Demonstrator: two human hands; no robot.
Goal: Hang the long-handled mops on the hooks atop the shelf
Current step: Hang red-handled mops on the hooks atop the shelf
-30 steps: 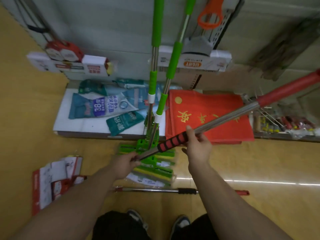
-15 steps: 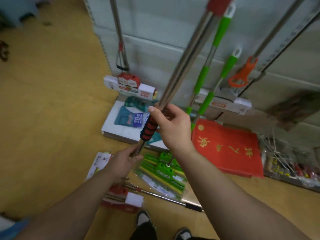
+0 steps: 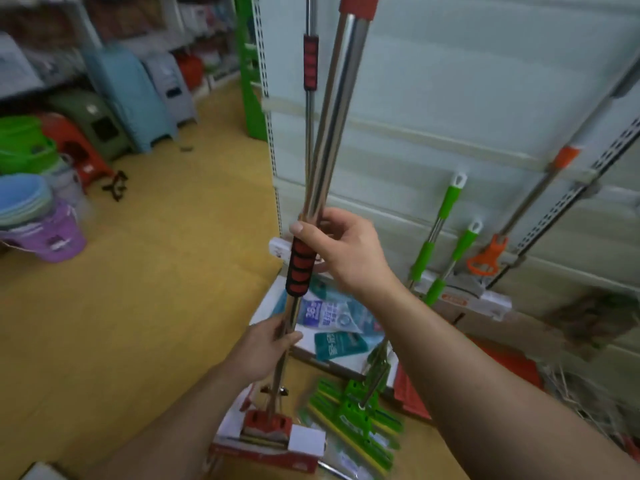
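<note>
You stand on an ochre-yellow floor (image 3: 156, 289) in a dimly lit shop aisle. Ahead of you rises the pale grey-green panelled back wall of the shelf unit (image 3: 467, 98), edged by a white perforated metal upright (image 3: 269, 133). To your left, stacked light-blue plastic stools (image 3: 128, 98) stand near a green plastic bucket (image 3: 24, 147) and a purple plastic bucket (image 3: 52, 233).

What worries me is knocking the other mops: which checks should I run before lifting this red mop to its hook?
1. Right hand grips the red mop by its foam sleeve: ok.
2. Left hand grips it lower down: ok.
3. Hook in view: not ok, out of frame.
4. Clear of the red-sleeved mop behind: cannot tell, poles overlap.
5. Clear of the green mops: ok, apart at right.
</note>
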